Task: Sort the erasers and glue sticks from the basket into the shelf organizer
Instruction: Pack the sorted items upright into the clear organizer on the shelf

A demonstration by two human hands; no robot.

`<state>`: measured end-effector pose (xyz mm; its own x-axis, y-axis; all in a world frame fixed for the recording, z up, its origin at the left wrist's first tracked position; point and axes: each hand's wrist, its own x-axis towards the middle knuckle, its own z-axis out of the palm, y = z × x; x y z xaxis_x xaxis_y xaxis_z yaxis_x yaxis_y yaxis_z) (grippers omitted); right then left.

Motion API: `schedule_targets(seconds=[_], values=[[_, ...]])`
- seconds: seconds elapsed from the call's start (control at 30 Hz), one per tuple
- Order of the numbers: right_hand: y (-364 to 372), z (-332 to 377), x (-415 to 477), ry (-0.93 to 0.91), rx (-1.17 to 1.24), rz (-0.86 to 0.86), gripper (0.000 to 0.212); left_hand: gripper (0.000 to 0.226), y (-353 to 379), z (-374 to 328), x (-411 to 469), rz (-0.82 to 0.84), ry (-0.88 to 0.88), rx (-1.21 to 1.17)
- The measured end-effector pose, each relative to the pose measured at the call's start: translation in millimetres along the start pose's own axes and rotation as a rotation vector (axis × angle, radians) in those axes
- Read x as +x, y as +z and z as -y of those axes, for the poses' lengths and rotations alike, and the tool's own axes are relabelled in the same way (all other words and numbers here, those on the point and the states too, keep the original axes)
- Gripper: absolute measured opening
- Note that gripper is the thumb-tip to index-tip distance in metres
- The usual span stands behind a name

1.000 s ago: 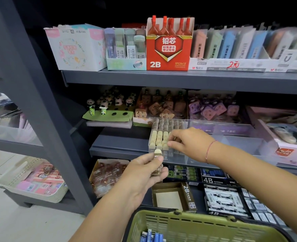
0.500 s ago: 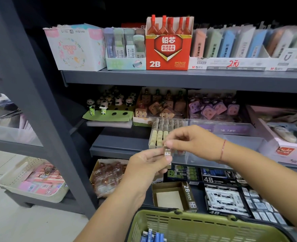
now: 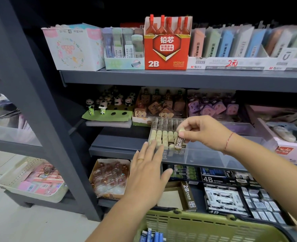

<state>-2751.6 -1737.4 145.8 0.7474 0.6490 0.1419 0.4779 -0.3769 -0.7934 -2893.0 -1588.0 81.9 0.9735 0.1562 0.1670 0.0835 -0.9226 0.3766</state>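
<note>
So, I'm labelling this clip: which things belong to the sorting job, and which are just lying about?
Job: 2B eraser, right hand, left hand, clear organizer, green basket.
Lying about: red lead box, panda figures, cream basket.

one green basket (image 3: 205,228), one cream basket (image 3: 16,175)

The right hand (image 3: 202,132) pinches a 2B eraser (image 3: 178,143) upright at the front row of erasers (image 3: 162,137) in the clear organizer (image 3: 214,157). The left hand (image 3: 146,175) is flat, fingers (image 3: 152,151) straight, at the organizer's front left corner. The green basket (image 3: 214,227) holds blue glue sticks (image 3: 152,236).
</note>
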Motion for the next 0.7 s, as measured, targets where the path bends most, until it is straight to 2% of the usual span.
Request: schedule_targets(seconds=[0.17, 0.53, 0.7], values=[[10, 0, 3, 0.085, 0.153, 0.098, 0.007, 0.069, 3, 1, 2, 0.012, -0.001, 0.003], [14, -4, 7, 0.056, -0.174, 0.039, 0.009, 0.070, 3, 0, 3, 0.017, -0.003, -0.040], [21, -4, 5, -0.008, -0.218, -0.065, 0.009, 0.070, 3, 0, 3, 0.015, -0.003, -0.035]])
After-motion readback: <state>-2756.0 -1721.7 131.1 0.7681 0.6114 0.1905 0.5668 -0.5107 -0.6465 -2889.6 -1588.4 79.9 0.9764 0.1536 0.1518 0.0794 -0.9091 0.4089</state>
